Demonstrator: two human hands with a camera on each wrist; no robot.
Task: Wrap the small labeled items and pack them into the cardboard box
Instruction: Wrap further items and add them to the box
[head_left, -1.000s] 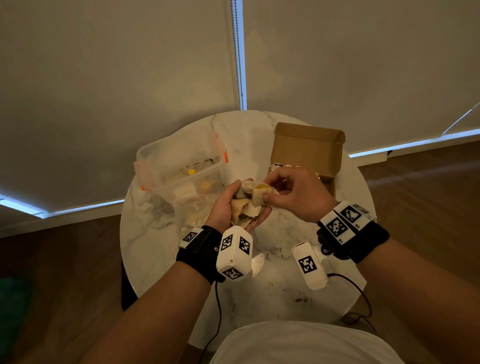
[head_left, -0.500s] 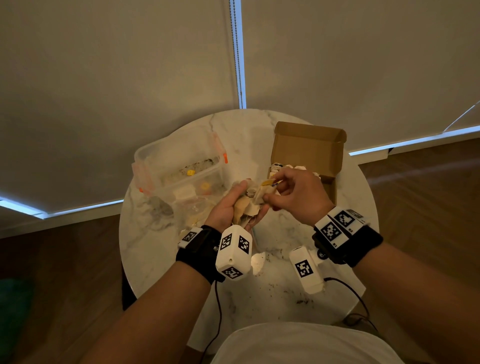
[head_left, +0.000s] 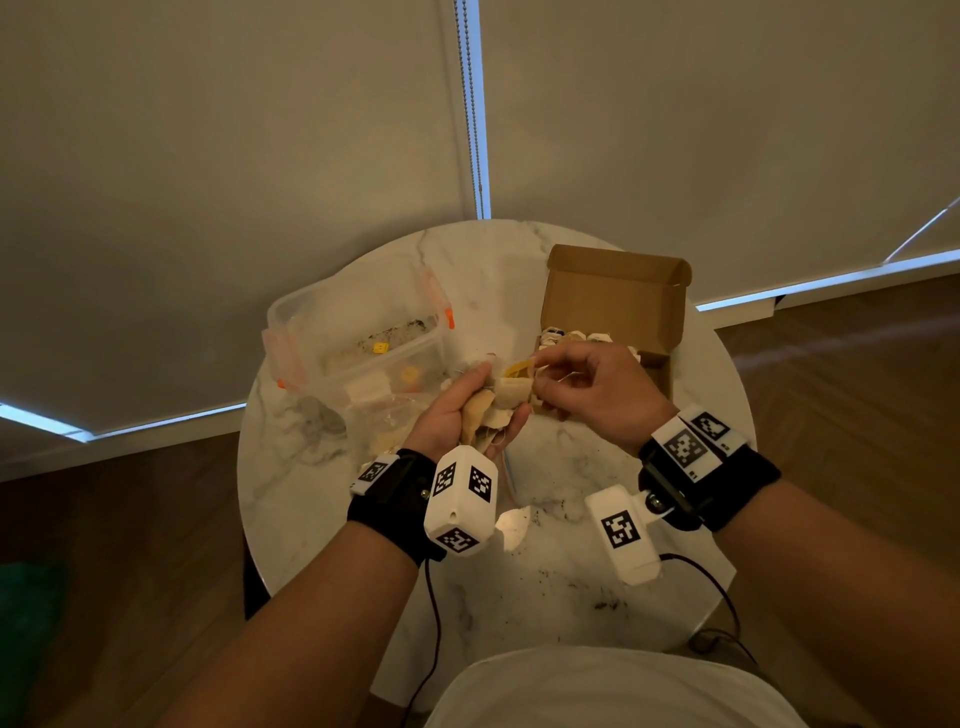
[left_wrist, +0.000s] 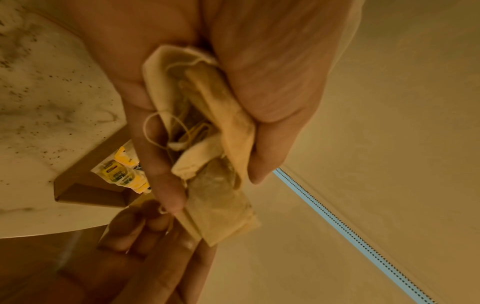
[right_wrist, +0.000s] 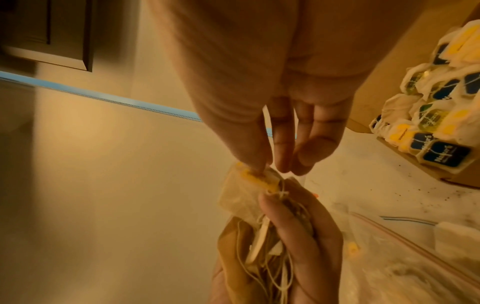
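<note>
Head view: cardboard box (head_left: 613, 296) near table edge (head_left: 727, 374)

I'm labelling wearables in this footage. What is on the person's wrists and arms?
Both forearms are bare, no sleeves. Each wrist carries a black strap with white tags printed with black square codes, plus a white boxy camera unit bearing the same codes. A thin black cable hangs from each unit.

At the frame's centre my right hand (right_wrist: 272, 98) is pinching a yellow tag (right_wrist: 255, 179) atop the tea bags (right_wrist: 249, 207) my left hand (right_wrist: 293, 253) is gripping below; wrapped bags (right_wrist: 436, 115) are filling the cardboard box (right_wrist: 389, 67) at upper right.
</note>
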